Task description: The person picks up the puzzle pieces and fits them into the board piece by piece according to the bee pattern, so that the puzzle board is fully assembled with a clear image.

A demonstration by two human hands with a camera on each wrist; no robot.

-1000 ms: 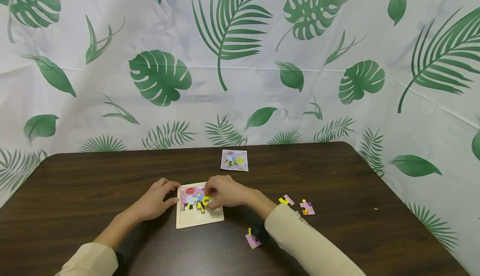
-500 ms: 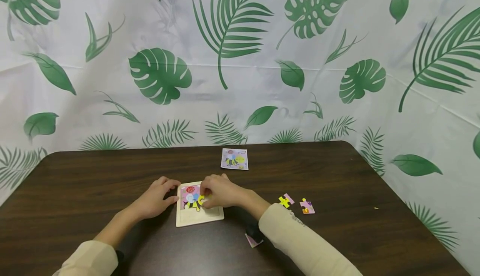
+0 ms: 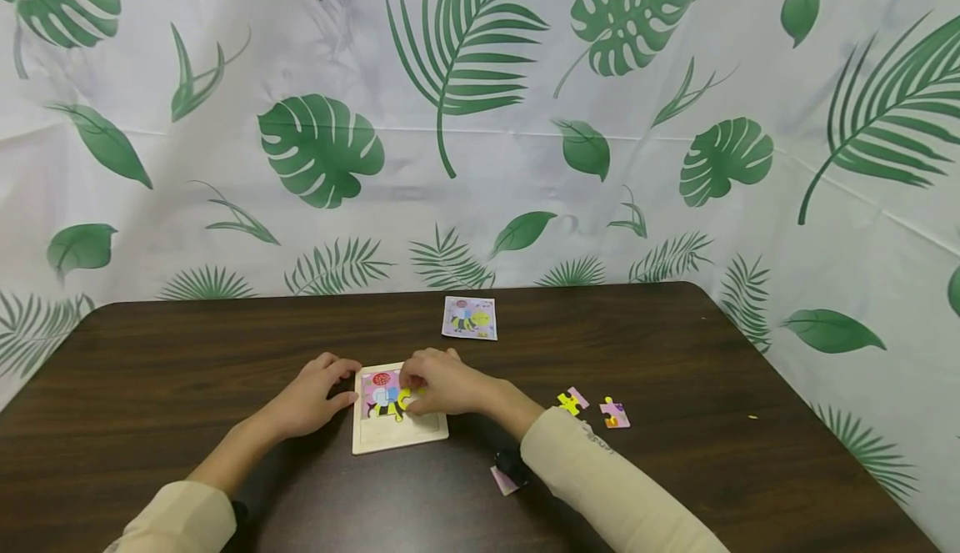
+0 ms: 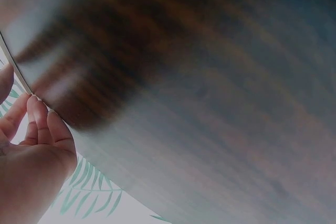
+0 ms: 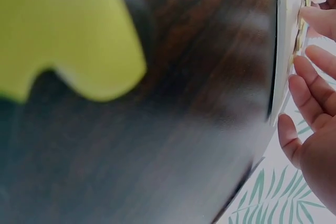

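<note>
A square wooden puzzle board point(image 3: 401, 439) lies on the table, its upper part filled with jigsaw pieces of a bee picture point(image 3: 384, 399) on pink. Against the board's left edge rest the thumb and fingertips of my left hand point(image 3: 311, 399). My right hand point(image 3: 446, 382) is over the board's right side, thumb and fingers pinching a yellow puzzle piece point(image 3: 406, 398) beside the bee's striped body. That piece is mostly hidden under the fingers. In the right wrist view, the fingers of my right hand point(image 5: 317, 98) are at the board's rim point(image 5: 281, 56).
Two loose puzzle pieces, one yellow and pink point(image 3: 573, 401) and one pink and orange point(image 3: 614, 413), lie right of the board. Another pink piece point(image 3: 504, 480) is partly covered by the right wrist's camera. A picture card point(image 3: 469, 318) with the bee lies behind the board.
The right hand has shifted slightly left with the yellow piece, which now sits closer against the bee's body. The left hand stays at the board's edge.
</note>
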